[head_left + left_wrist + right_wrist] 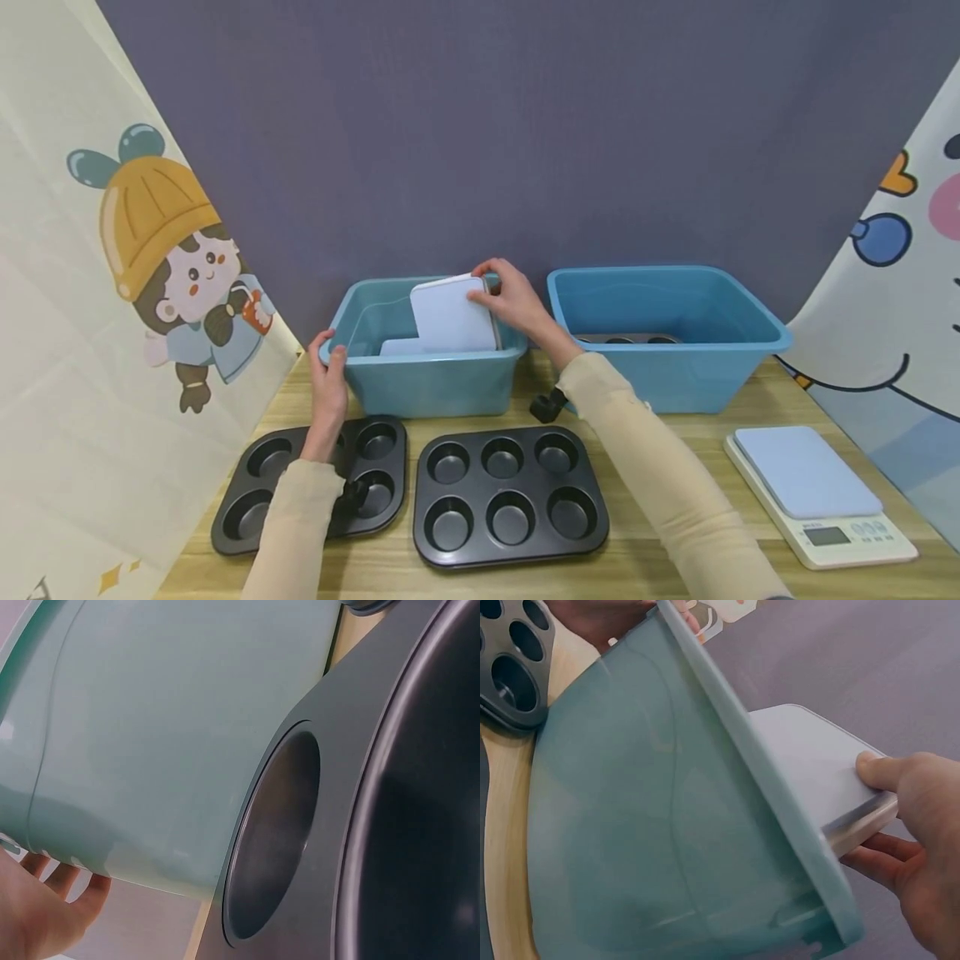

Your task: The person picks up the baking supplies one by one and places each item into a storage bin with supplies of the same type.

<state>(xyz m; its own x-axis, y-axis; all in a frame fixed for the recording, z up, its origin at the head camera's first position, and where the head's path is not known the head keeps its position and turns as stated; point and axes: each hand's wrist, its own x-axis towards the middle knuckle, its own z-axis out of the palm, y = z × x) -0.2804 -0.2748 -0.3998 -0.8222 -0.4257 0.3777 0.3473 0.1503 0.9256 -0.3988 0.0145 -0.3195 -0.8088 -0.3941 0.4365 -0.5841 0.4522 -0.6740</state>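
A: Nearest the camera: cream sleeves [660, 475], two. Then muffin tins: left tin [375, 461], partly under the left arm; middle tin [507, 485], six cups. Both on the wooden table [652, 558].

B: Hands?

A: Left hand [327, 379]: fingers curled over the rim of the left tub [427, 387] at its left end, gripping it. Right hand [516, 300]: grasping the white slab [452, 317], thumb on the broad face, fingers at its edge and behind.

B: Slab's location?

A: Steeply tilted, lower part within the left tub, upper part above the rim. Possibly a scale; uncertain. Beside it, a second white piece [400, 347], mostly hidden.

B: Step in hand?

A: Judged: handling the slab at the tub's mouth, tub steadied. Inward or outward, I cannot tell.

B: Next move calls for?

A: A firm pinch, the tub held steady, and clearance from rim and second piece.

B: Other stock?

A: Right tub [645, 379], one, with a further tin [641, 339] inside; kitchen scale [810, 475], one, at right.
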